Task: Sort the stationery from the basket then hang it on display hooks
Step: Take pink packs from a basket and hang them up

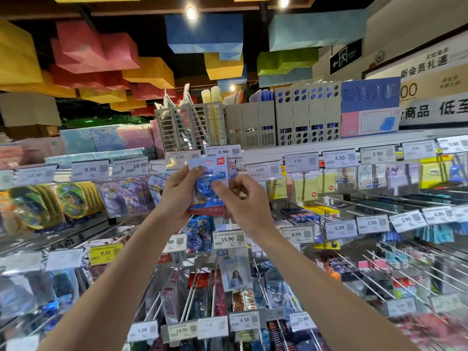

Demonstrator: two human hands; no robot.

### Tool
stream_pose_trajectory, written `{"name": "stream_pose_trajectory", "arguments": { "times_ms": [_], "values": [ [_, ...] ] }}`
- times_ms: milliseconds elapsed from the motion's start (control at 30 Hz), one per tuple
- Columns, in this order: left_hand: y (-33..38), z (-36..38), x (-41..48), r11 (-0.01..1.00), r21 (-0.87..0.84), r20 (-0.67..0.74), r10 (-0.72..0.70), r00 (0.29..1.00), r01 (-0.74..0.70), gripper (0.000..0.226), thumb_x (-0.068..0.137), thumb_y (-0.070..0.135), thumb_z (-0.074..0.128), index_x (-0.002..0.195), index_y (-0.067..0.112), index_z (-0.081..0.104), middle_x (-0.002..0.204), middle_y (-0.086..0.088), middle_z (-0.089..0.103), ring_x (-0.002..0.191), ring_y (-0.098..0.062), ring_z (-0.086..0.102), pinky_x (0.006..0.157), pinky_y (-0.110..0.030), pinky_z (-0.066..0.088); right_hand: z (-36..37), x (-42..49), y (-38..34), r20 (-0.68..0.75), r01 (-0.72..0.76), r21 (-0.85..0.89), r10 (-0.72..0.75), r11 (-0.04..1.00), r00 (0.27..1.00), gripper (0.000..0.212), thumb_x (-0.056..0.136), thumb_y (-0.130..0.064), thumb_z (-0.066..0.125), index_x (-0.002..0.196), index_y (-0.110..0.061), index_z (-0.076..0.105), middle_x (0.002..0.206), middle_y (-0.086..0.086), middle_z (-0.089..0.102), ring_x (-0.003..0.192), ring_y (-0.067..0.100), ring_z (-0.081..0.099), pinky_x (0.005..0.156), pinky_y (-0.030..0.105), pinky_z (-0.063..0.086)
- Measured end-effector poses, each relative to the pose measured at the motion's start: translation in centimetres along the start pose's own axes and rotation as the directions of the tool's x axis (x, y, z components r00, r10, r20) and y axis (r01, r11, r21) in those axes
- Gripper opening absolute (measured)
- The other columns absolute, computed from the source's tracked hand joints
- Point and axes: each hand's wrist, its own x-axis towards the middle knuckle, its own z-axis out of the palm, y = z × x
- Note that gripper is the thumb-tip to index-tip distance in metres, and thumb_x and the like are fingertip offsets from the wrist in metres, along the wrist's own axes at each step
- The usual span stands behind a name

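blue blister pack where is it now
Head view, centre: the blue blister pack is held by the left hand and right hand, below the 3.90 price tag and above the 15.90 price tag.

Stationery shop: price tags (227,239) on display hooks (395,259), stocked shelves.

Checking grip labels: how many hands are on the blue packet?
2. The left hand grips the blue packet at its left edge; the right hand pinches its right side.
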Motion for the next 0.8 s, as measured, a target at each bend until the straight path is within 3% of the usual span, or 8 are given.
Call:
{"name": "stream_pose_trajectory", "arguments": {
  "times_ms": [133,267,367,433,533,600,700,800],
  "values": [
    [-0.1,-0.4,0.0,0.999,0.035,0.022,0.035,0.999,-0.036,0.026,0.108,0.021,0.049,0.096,0.008,0.068,0.081,-0.008,0.076,0.054,-0.02,0.07,0.048,-0.028,0.057,0.0,0.0,-0.5,0.021,-0.009,0.008,0.009,1.0,1.0,0.028,0.088,-0.027,0.079,0.077,-0.014,0.057,0.064,-0.013,0.046,0.054,0.001,0.046,0.055,0.017,0.044],
    [0.0,-0.3,-0.1,0.999,0.045,0.001,-0.005,1.0,0.005,0.04,0.106,0.044,0.047,0.099,0.012,0.071,0.079,-0.006,0.077,0.061,-0.02,0.072,0.052,-0.028,0.058,0.0,0.0,-0.4,0.036,-0.05,-0.038,0.051,0.998,0.998,0.027,0.09,-0.024,0.075,0.086,-0.005,0.056,0.07,-0.004,0.043,0.062,0.012,0.04,0.063,0.029,0.04],
    [0.2,-0.1,0.2,0.997,0.067,0.035,-0.038,0.999,0.035,0.056,0.105,0.057,0.035,0.111,0.015,0.073,0.101,-0.017,0.078,0.084,-0.032,0.076,0.068,-0.042,0.064,-0.3,0.1,-0.2,0.035,-0.108,0.043,0.106,0.993,0.994,0.025,0.092,-0.019,0.069,0.093,-0.004,0.049,0.063,-0.004,0.039,0.056,0.014,0.036,0.061,0.039,0.039],
    [0.1,-0.5,0.3,0.996,0.088,0.088,-0.017,0.996,0.009,0.054,0.106,0.051,0.036,0.119,0.01,0.069,0.105,-0.02,0.076,0.087,-0.035,0.075,0.075,-0.05,0.064,-0.8,0.2,-0.3,0.049,-0.139,0.121,0.134,0.983,0.99,0.018,0.097,-0.013,0.063,0.098,-0.007,0.047,0.059,-0.009,0.041,0.053,0.011,0.037,0.059,0.038,0.041],
    [-0.3,-0.8,0.3,0.991,0.126,0.142,0.037,0.989,-0.055,0.028,0.109,0.023,0.046,0.125,0.007,0.063,0.101,-0.015,0.078,0.076,-0.029,0.077,0.062,-0.045,0.065,-1.3,0.0,0.1,0.085,-0.204,0.221,0.189,0.954,0.978,0.018,0.098,-0.01,0.06,0.101,-0.008,0.043,0.08,0.008,0.051,0.07,0.019,0.045,0.055,0.029,0.045],
    [-0.4,-1.0,0.5,0.99,0.131,0.135,0.04,0.99,-0.057,0.02,0.107,0.017,0.049,0.12,0.01,0.063,0.097,-0.013,0.078,0.073,-0.027,0.077,0.057,-0.045,0.064,-1.7,-0.1,1.0,0.088,-0.235,0.26,0.22,0.936,0.972,0.024,0.094,-0.015,0.064,0.097,-0.013,0.041,0.085,0.013,0.05,0.077,0.024,0.047,0.055,0.028,0.046],
    [0.1,-1.1,1.1,0.985,0.158,0.126,0.043,0.991,-0.063,0.018,0.106,0.017,0.052,0.119,0.013,0.064,0.099,-0.014,0.078,0.077,-0.026,0.077,0.062,-0.047,0.065,-2.7,-0.9,2.7,0.038,-0.258,0.23,0.256,0.938,0.966,0.022,0.091,-0.016,0.065,0.097,-0.009,0.045,0.07,0.008,0.042,0.074,0.029,0.039,0.059,0.035,0.043],
    [0.5,-1.4,1.7,0.96,0.234,0.161,0.118,0.98,-0.154,0.017,0.105,0.014,0.054,0.115,0.017,0.068,0.094,-0.01,0.079,0.078,-0.025,0.077,0.065,-0.041,0.064,-4.0,-1.7,4.6,0.029,-0.287,0.187,0.287,0.94,0.958,0.014,0.099,-0.007,0.058,0.102,-0.008,0.045,0.054,-0.013,0.037,0.06,0.022,0.032,0.063,0.035,0.035]
  ]
}}
